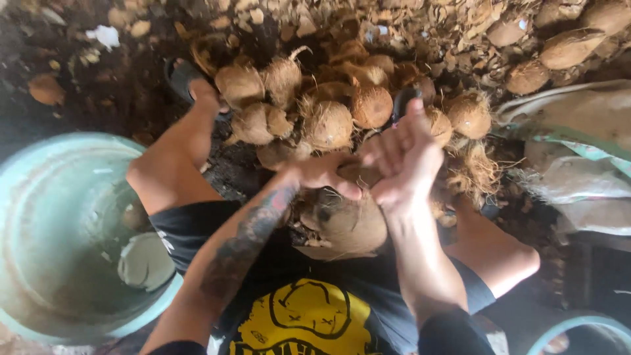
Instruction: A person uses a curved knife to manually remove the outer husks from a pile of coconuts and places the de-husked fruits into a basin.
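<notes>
I sit with a brown, fibrous coconut (pixel 345 223) between my knees. My left hand (pixel 322 172) grips its upper edge, fingers curled around the husk. My right hand (pixel 402 164) is closed tight just beside it, clamped on the same coconut's top, with a dark handle-like tip (pixel 404 100) showing above the fingers. What that dark tip belongs to is hidden. A heap of husked coconuts (pixel 328 118) lies on the ground right in front of my hands.
A large pale green tub (pixel 59 217) stands at my left with white coconut pieces (pixel 146 261) inside. Grey sacks (pixel 578 158) lie at the right. Another tub's rim (pixel 578 325) shows bottom right. Husk scraps (pixel 407 26) cover the dark ground beyond.
</notes>
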